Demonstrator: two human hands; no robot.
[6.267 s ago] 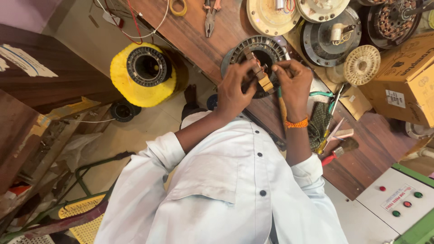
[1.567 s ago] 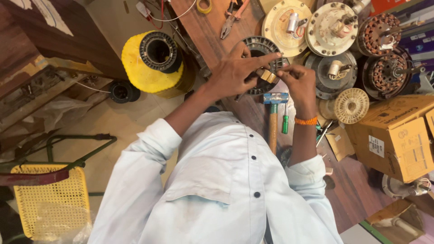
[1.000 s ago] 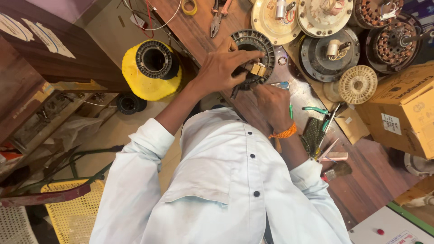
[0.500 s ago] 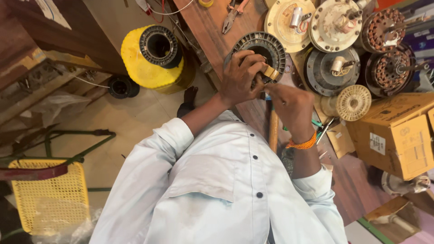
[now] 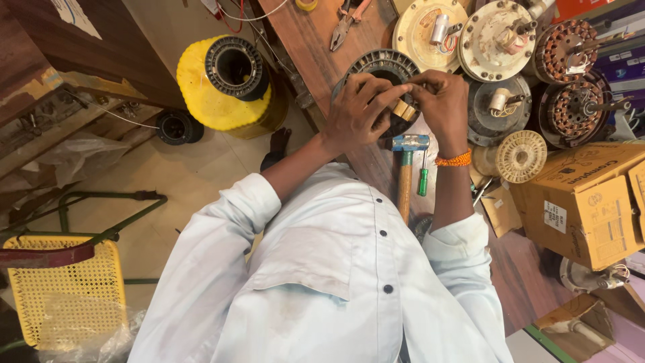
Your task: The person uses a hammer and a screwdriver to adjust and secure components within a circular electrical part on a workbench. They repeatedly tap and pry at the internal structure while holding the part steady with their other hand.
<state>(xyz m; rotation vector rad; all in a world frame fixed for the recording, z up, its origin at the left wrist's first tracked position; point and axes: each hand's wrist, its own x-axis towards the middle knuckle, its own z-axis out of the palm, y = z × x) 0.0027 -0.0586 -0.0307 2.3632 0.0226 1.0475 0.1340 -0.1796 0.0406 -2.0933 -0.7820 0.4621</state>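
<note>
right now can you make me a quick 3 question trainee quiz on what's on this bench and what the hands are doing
1. True or false: both hands rest on the dark ring-shaped motor stator on the wooden bench.
2. Which tool lies just below the hands? A) a hammer with a wooden handle B) a hacksaw C) a paint brush
3. Fill in: the orange beaded band sits on the ___ wrist.

Key
1. True. The left hand and right hand meet over the stator, fingers on a small tan piece at its middle.
2. A. The hammer lies beside a green-handled screwdriver.
3. Right. The band circles the right wrist.
</note>
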